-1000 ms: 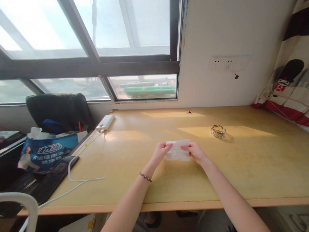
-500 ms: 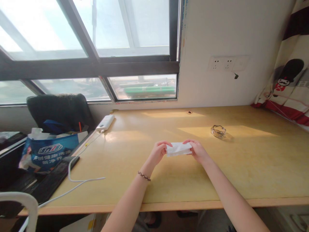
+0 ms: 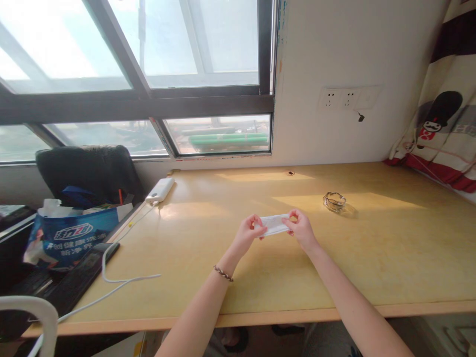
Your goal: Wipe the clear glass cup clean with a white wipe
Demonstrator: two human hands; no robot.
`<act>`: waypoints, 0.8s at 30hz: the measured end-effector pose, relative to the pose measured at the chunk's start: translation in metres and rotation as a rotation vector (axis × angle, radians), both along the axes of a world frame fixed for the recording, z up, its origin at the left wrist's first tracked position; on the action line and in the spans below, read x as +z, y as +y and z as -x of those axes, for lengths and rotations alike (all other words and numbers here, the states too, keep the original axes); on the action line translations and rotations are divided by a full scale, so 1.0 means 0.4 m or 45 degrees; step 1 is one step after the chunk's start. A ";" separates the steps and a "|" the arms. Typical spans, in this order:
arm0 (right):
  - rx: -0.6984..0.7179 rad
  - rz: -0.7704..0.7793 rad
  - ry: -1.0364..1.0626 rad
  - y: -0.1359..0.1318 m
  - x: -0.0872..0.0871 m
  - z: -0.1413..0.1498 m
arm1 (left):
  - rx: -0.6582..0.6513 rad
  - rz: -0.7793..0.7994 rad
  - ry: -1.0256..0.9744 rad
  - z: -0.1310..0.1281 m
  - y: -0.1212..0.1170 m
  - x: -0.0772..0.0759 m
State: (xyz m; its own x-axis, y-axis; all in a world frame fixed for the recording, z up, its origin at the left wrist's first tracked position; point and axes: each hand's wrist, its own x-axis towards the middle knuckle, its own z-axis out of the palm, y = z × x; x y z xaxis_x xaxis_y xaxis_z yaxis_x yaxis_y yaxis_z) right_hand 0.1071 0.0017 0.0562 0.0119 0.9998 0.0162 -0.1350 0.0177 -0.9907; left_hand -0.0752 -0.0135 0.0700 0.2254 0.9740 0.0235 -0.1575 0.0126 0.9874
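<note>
A thin white tissue, folded into a flat strip, is held over the yellow wooden desk, between its front and back edges. The left hand pinches one end, the right hand the other — each grip closed on it. A shiny, twisty ring sits nearer the back edge.

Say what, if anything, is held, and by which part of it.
A folded white tissue, pinched at its two ends: the left hand grips the left end, the right hand the right end.
</note>
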 end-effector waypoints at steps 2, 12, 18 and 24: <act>0.012 -0.007 -0.014 0.000 0.004 -0.003 | -0.051 0.018 0.037 0.001 -0.004 0.008; 0.184 0.019 -0.224 -0.006 -0.005 0.001 | -0.253 0.014 0.190 -0.010 -0.017 0.008; 0.108 0.048 -0.138 0.006 -0.016 -0.003 | -0.291 -0.003 0.141 -0.020 -0.015 0.001; -0.112 -0.006 -0.343 0.035 -0.052 -0.014 | -0.309 0.022 0.125 -0.024 -0.012 -0.014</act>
State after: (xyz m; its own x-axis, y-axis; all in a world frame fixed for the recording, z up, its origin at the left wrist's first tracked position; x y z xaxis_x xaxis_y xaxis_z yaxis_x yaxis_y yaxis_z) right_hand 0.1126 0.0158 0.0356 0.0936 0.9950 0.0350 0.1356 0.0221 -0.9905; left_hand -0.0656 -0.0184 0.0644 0.4532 0.8910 -0.0258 -0.0513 0.0550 0.9972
